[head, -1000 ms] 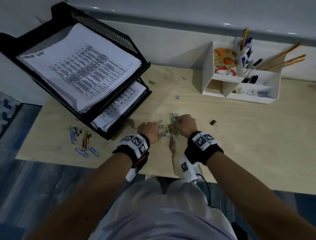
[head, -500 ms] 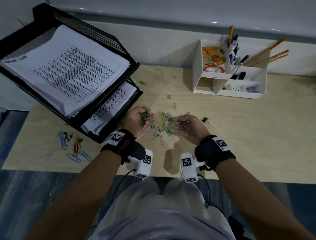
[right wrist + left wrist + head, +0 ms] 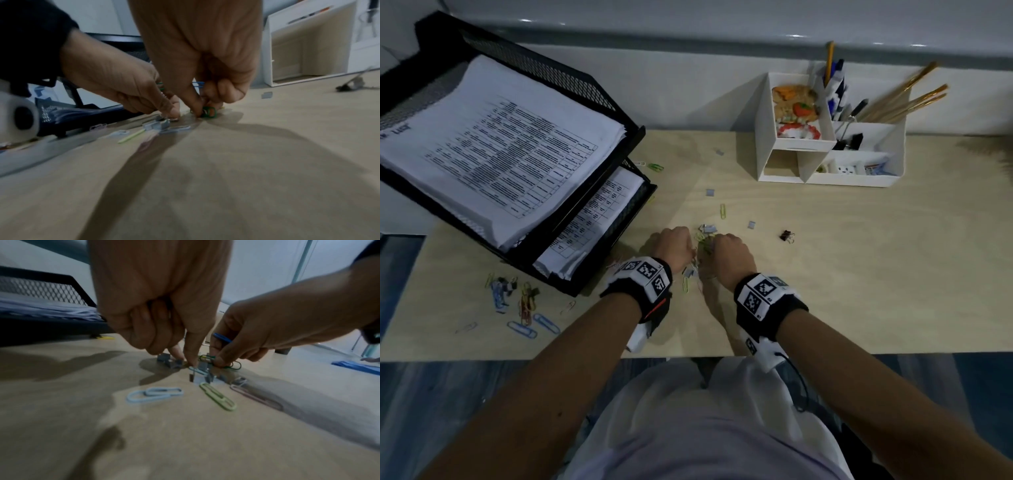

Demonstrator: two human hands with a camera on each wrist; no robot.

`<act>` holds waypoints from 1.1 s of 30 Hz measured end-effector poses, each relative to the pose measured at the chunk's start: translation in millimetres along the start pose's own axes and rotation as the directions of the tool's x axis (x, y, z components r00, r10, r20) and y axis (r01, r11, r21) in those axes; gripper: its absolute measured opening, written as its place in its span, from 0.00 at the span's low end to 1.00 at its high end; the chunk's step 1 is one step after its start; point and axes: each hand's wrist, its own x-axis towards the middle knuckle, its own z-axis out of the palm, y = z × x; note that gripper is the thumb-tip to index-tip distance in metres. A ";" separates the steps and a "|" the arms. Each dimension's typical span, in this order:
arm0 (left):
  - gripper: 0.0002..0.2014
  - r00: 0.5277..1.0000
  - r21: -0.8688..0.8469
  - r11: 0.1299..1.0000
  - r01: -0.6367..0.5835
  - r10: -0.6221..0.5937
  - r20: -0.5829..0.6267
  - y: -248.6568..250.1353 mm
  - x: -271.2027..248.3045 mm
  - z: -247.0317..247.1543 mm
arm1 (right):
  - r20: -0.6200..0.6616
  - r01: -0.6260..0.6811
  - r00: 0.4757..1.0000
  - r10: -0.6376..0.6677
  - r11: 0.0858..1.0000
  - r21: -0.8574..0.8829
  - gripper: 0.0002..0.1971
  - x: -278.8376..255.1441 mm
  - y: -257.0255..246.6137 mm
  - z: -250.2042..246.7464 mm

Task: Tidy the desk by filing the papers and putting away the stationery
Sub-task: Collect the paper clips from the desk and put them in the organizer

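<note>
A small heap of coloured paper clips and grey staple strips lies mid-desk. My left hand and right hand are both knuckles-up on it, almost touching. The left hand has green clips tucked in its curled fingers, and its fingertip presses among the staple strips. The right hand pinches a dark green clip on the desk and keeps a blue clip in its palm. Light blue, pale green and pink clips lie nearer me.
A black mesh two-tier tray stacked with printed papers stands at the left. A white organiser with pens sits at the back right. More clips lie front left; a black binder clip and stray staple strips lie around.
Half a second ago both hands were lifted and turned palm-up with clips in them. Now they are turned knuckles-up and lowered back onto the heap, close together.
</note>
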 end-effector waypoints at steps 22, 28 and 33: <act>0.12 0.813 -0.874 0.039 0.485 0.349 0.467 139.4 40.1 4.2 | 0.256 -0.216 0.942 0.216 -0.192 0.957 0.14 4.1 175.1 -113.3; 0.16 0.724 -0.747 0.237 0.621 0.192 0.663 237.3 75.0 32.5 | 0.038 -0.252 0.906 0.422 0.463 0.850 0.08 26.4 247.3 -173.2; 0.17 0.789 -0.790 0.068 0.610 0.035 0.613 311.4 128.0 36.9 | -0.149 -0.231 0.927 0.345 0.836 0.498 0.06 70.5 278.5 -218.4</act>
